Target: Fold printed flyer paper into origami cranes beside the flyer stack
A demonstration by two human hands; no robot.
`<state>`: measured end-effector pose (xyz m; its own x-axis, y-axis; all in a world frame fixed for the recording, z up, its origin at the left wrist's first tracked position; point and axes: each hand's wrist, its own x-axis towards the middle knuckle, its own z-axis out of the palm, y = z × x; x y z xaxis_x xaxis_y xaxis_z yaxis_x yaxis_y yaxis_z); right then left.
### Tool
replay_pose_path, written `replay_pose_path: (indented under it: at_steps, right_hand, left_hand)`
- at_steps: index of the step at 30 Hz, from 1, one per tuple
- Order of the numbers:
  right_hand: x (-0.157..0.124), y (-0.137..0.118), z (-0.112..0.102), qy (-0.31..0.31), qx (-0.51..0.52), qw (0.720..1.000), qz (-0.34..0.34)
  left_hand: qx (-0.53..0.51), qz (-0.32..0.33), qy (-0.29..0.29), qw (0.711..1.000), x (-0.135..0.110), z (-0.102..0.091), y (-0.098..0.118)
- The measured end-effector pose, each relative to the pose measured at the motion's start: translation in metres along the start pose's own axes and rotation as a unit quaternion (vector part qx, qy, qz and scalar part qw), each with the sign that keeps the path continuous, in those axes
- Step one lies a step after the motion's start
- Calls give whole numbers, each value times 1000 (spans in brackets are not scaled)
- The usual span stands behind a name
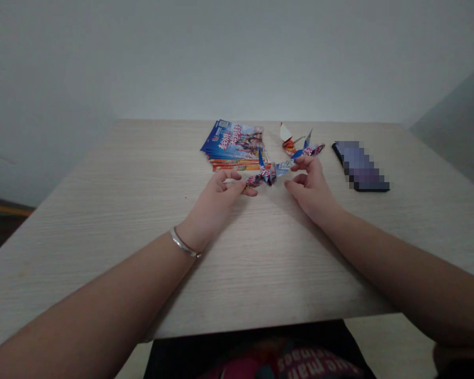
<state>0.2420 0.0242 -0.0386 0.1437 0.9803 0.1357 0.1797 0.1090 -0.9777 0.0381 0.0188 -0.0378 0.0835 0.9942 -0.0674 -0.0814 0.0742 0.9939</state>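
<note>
A folded paper crane (266, 175), printed in blue, red and white, is held just above the table between my two hands. My left hand (225, 192) pinches its left end between thumb and fingers. At its right side, the fingertips of my right hand (310, 184) are closed on the pale printed wing (285, 165), while the thumb sits lower, a little apart. Behind my right hand rest a blue printed paper crane (306, 151) and an orange and white one (288, 146).
A fanned stack of printed leaflets (237, 139), blue over orange, lies behind my left hand. To the right is a dark phone (359, 166) with a blurred screen. The pale wooden table (142, 158) meets a wall at its back edge.
</note>
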Motion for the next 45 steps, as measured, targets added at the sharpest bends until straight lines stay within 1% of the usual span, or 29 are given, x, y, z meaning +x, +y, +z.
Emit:
replay_pose_path:
  at_steps: [2,5,8,10,13,16,19,21,22,25,29,31,36,41,43,45]
  right_hand:
    - [-2,3,-2,15,-31,998,-52]
    - [-3,4,-2,-17,-77,993,-91]
    - [-5,2,1,-60,-109,988,-89]
    - [-6,-1,4,-71,-108,988,-80]
    - [-4,-1,6,-58,-99,991,-76]
    - [5,6,0,-24,-106,991,-79]
    - [24,15,-12,10,-109,991,-79]
    - [38,20,-19,30,-127,989,-62]
    - [44,21,-22,33,-136,989,-56]
    - [56,25,-28,15,-156,986,-50]
    - [62,29,-28,10,-175,983,-57]
    - [66,32,-28,20,-190,980,-57]
    - [77,33,-28,72,-248,965,-55]
    - [80,32,-28,72,-278,957,-50]
    - [80,32,-28,66,-264,961,-53]
    - [79,32,-29,72,-233,968,-64]
  left_hand:
    - [1,10,12,1000,0,1,0]
    - [15,16,-11,1000,-2,2,2]
    - [25,5,-52,998,-4,3,5]
    - [26,5,-69,997,-5,3,5]
    - [21,20,-106,994,-4,2,3]
    - [48,46,-130,989,-4,1,2]
    - [80,45,-118,989,-6,1,5]
    - [83,33,-107,990,-7,1,8]
    - [83,28,-104,991,-7,1,9]
    - [86,19,-102,991,-9,1,12]
    - [87,21,-109,990,-10,0,12]
    - [88,22,-110,990,-10,-1,11]
    - [88,27,-110,990,-9,-3,11]
    - [88,25,-111,990,-9,-3,11]
    - [99,45,-111,988,-8,-4,9]
    - [131,86,-99,983,-5,-8,7]
